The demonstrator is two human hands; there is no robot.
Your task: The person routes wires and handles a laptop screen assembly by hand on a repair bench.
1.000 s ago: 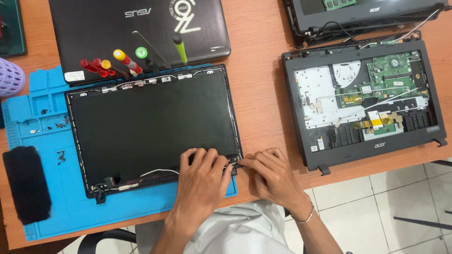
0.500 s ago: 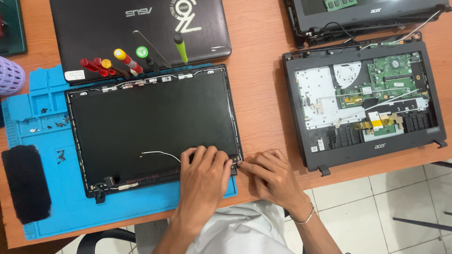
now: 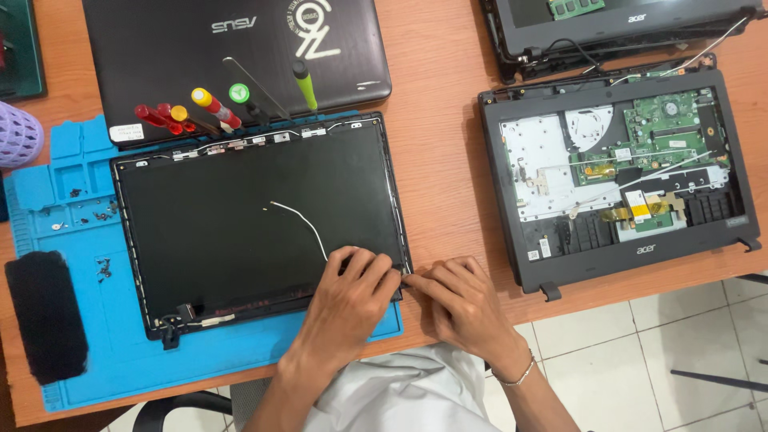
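Note:
A black laptop screen lid (image 3: 240, 216) lies flat on a blue work mat (image 3: 88, 352). My left hand (image 3: 348, 300) rests on the lid's near right corner, fingers curled over its edge. My right hand (image 3: 456, 304) sits just off that corner on the wooden table, its fingertips pinching at the lid's right rim where the two hands meet. A thin white cable (image 3: 300, 224) curves loose across the black panel, its free end pointing toward the middle, its other end hidden under my left hand.
A closed black laptop (image 3: 232, 48) lies behind the lid with several screwdrivers (image 3: 208, 108) on it. An opened laptop base (image 3: 624, 172) with bare circuit boards is at the right, another chassis (image 3: 616, 24) behind it. Small screws (image 3: 100, 268) lie on the mat, a black pad (image 3: 44, 316) at left.
The white cable has swung up from along the lid's near edge to lie across the middle of the panel. Both hands have stayed at the near right corner.

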